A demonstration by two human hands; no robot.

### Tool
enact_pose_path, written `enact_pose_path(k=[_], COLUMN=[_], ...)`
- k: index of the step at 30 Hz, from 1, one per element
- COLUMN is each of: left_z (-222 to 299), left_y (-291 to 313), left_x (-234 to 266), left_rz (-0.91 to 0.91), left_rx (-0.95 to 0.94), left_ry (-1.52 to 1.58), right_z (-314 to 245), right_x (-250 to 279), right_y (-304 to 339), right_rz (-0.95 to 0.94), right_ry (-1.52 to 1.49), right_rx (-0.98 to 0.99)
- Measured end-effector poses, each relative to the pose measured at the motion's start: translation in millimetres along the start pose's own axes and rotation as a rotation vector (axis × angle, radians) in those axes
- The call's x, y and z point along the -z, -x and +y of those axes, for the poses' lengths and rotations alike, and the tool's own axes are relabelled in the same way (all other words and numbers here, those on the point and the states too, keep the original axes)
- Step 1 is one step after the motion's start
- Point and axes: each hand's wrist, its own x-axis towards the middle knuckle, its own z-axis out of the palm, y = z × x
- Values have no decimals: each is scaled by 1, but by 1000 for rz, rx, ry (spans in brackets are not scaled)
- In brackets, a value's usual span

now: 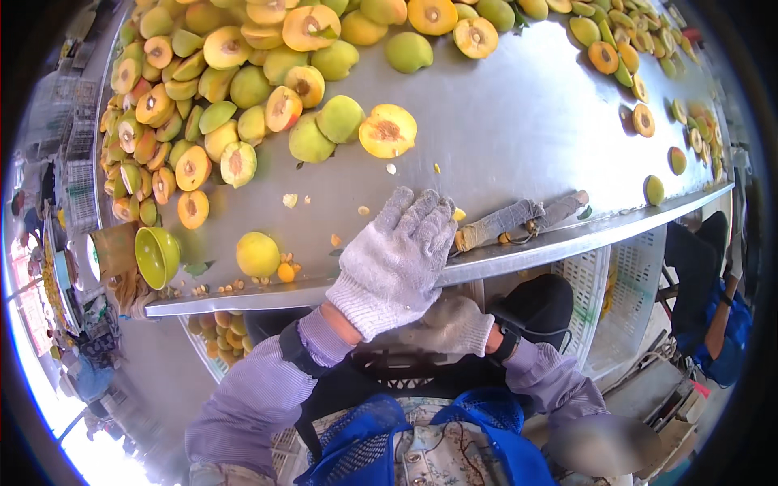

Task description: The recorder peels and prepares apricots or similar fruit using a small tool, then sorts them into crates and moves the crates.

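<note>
My left hand [397, 263], in a whitish knit glove with greyed fingers, lies palm down over the front edge of the metal table [519, 146]. Its fingers stretch out close together, and nothing shows in them. Lower down, below the table edge, is my right hand [455, 326], also gloved; its fingers are hidden behind my left hand and wrist. Just right of my left fingers, two cloth-wrapped sticks [498, 227] lie along the rim. Beyond the fingertips rests a halved yellow fruit [387, 131] with its cut face up, beside whole-looking green ones [340, 119].
Halved yellow-green fruit [227, 47] heaps up at the left and back. At the left corner a green bowl [157, 257] tilts near a round yellow fruit [258, 254] and scattered pits. White crates [626, 300] stand under the table; another person [717, 324] sits at far right.
</note>
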Motion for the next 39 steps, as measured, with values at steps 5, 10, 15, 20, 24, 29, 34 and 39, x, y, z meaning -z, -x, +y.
enact_pose_path(k=[5, 10, 15, 20, 24, 29, 34, 39], left_z=[1, 11, 32, 64, 53, 49, 63, 90], left_y=[5, 14, 35, 133, 272, 455, 533, 520], left_x=[-9, -15, -25, -16, 2, -31, -51, -114], left_rz=[139, 242, 434, 615, 635, 1118, 677, 3], left_rx=[-11, 78, 197, 269, 547, 1276, 1816, 1534], left_ry=[-15, -93, -15, 227, 440, 768, 491, 578], right_z=[7, -54, -90, -57, -90, -90, -115, -130], right_x=[-1, 14, 16, -4, 13, 44, 39, 30], right_y=[3, 6, 21, 36, 15, -18, -43, -57], right_rz=[26, 82, 94, 443, 660, 775, 582, 549], right_ry=[291, 113, -301, -589, -568, 177, 573, 742], right_rx=[47, -98, -401, -126, -54, -57, -231, -325])
